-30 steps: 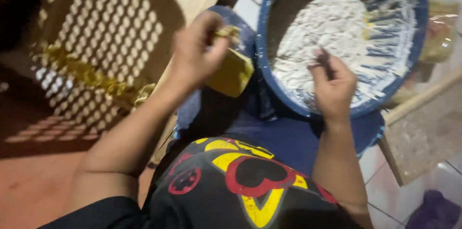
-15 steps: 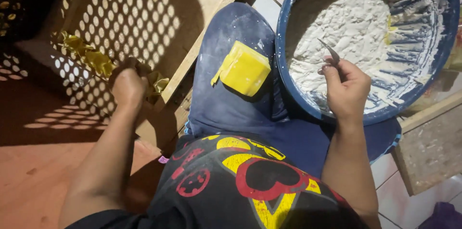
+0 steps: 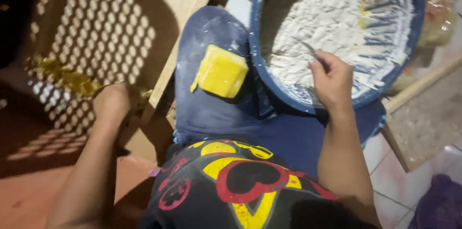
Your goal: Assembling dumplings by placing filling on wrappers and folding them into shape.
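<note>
Tiled floor, blue tub [image 3: 269,89] of soft white paste: right hand [image 3: 332,82] pinches a thin stiff tool [image 3: 312,52], left hand [image 3: 111,104] closed by the perforated board [image 3: 96,31].

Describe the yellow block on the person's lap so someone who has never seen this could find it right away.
Start at the big blue tub of white paste. Just left of its rim, on the person's blue-trousered thigh, lies the yellow block. It is the only solid, bright yellow, squarish thing there, and neither hand touches it.
</note>
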